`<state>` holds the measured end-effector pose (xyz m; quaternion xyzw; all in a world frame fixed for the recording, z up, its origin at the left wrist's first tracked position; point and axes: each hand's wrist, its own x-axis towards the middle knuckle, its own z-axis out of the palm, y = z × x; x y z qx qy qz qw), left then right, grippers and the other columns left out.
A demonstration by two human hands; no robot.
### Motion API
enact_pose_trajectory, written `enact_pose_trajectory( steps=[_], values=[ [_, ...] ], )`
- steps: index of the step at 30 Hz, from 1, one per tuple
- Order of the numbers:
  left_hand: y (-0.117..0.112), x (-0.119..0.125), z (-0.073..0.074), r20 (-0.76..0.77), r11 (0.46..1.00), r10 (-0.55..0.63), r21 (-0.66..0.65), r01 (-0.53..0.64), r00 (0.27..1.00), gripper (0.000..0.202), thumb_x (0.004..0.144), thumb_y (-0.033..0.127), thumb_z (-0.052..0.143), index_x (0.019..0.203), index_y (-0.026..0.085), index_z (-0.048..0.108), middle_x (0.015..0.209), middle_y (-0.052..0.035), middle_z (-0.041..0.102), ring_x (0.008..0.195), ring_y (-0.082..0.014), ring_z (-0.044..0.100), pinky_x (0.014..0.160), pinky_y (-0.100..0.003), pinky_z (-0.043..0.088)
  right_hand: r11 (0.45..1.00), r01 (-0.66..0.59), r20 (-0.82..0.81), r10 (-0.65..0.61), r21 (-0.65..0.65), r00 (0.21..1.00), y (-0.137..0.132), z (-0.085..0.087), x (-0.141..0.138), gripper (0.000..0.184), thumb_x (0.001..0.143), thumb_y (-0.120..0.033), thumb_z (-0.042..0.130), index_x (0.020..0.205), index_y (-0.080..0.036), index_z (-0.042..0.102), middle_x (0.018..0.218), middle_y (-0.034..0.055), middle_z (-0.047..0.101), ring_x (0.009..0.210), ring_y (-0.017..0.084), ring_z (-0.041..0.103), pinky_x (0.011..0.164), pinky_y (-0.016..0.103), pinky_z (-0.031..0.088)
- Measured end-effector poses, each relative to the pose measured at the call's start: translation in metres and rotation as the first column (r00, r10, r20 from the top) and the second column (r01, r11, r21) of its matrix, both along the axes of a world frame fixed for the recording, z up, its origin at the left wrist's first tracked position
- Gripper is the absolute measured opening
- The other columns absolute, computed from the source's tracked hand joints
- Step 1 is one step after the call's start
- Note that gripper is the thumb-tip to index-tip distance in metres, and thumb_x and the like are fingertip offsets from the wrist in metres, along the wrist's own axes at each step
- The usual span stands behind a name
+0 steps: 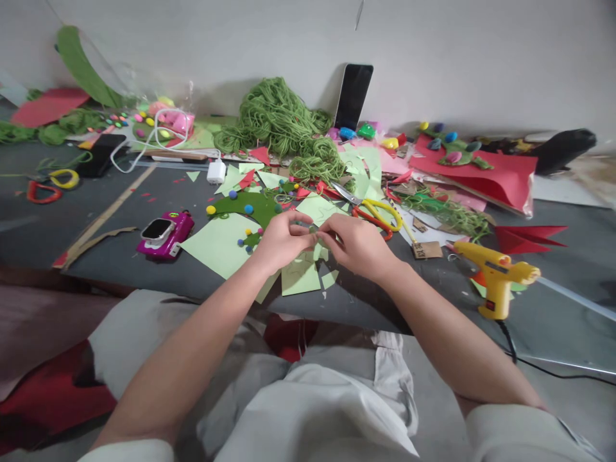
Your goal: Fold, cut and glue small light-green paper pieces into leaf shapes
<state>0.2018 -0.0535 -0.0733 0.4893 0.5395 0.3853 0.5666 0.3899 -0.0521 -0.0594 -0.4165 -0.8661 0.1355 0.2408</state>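
Observation:
My left hand (282, 242) and my right hand (359, 245) meet over the light green paper pieces (301, 279) near the table's front edge. Fingertips of both are pinched together around something small that I cannot make out. Left of my left hand are a dark green felt shape (235, 204) with coloured pom-poms and a small pom-pom piece (250, 241). A larger pale green sheet (221, 244) lies beneath them. Scissors (380, 215) with orange and yellow handles rest just beyond my right hand.
A yellow glue gun (495, 276) stands at the right, its cord running off the table. Green yarn (282, 119) is heaped by the wall near a leaning phone (355, 96). A purple gadget (166, 236), a white charger (216, 171) and more scissors (51, 185) are leftward.

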Motion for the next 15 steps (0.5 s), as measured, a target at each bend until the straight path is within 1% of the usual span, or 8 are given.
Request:
enact_pose_trajectory(
  steps=[3,6,11,15],
  values=[
    [0.001,0.003,0.0007,0.112,0.991,0.13,-0.039,-0.126,0.985,0.041,0.065,0.021,0.089,0.096,0.018,0.063,0.073,-0.0033,0.071,0.069,-0.018,0.071,0.069,-0.034,0.062,0.996,-0.028,-0.039,0.031,0.086,0.999,0.0016,0.0004,0.0013,0.02,0.101,-0.027,0.051,0.092,-0.017,0.066,0.087,0.0081,0.07,0.075,0.018,0.059,0.067,0.029,0.038],
    [0.0011,0.0024,0.0008,0.168,0.982,0.184,0.001,-0.187,0.968,0.035,0.069,0.023,0.086,0.095,0.018,0.063,0.074,-0.0013,0.069,0.067,-0.0157,0.07,0.07,-0.034,0.063,0.993,-0.043,-0.064,0.05,0.109,0.997,0.0032,0.0016,0.0043,0.019,0.102,-0.026,0.05,0.094,-0.017,0.066,0.087,0.0081,0.069,0.074,0.018,0.059,0.068,0.029,0.04],
    [0.0004,-0.0005,-0.0016,0.188,0.971,0.206,0.083,-0.224,0.96,0.035,0.072,0.027,0.085,0.097,0.019,0.062,0.073,0.0014,0.065,0.067,-0.0136,0.066,0.073,-0.033,0.061,0.995,-0.035,-0.097,0.044,0.092,0.994,0.0045,0.0036,0.0086,0.018,0.101,-0.024,0.05,0.099,-0.018,0.067,0.091,0.009,0.07,0.082,0.02,0.063,0.074,0.03,0.044],
    [-0.0003,-0.0006,-0.0011,0.191,0.964,0.198,0.139,-0.226,0.961,0.034,0.072,0.027,0.083,0.098,0.019,0.061,0.07,0.0032,0.062,0.063,-0.0117,0.061,0.067,-0.029,0.055,0.995,-0.054,-0.094,0.062,0.078,0.994,0.0058,0.0039,0.01,0.019,0.101,-0.023,0.049,0.1,-0.019,0.068,0.092,0.0094,0.07,0.084,0.021,0.064,0.076,0.031,0.045]
  ],
)
